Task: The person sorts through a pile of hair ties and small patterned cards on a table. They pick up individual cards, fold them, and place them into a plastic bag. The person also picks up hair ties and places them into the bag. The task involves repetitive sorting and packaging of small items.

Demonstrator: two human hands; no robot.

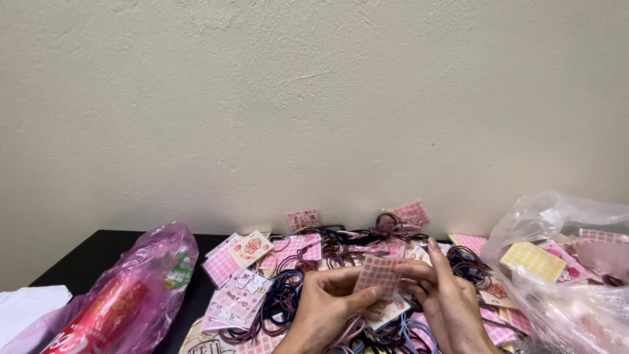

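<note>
We hold a pink checked card (378,275) between both hands: our left hand (327,308) pinches its lower edge, our right hand (445,298) closes on its side at three o'clock. We judge we are mid-mounting; next we need a hair tie (288,298) from the pile at nine o'clock.

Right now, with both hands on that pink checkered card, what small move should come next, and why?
Probably slip a hair tie from the pile over the pink checkered card. Left hand and right hand pinch it bare, while loose ties lie just beneath.
</note>
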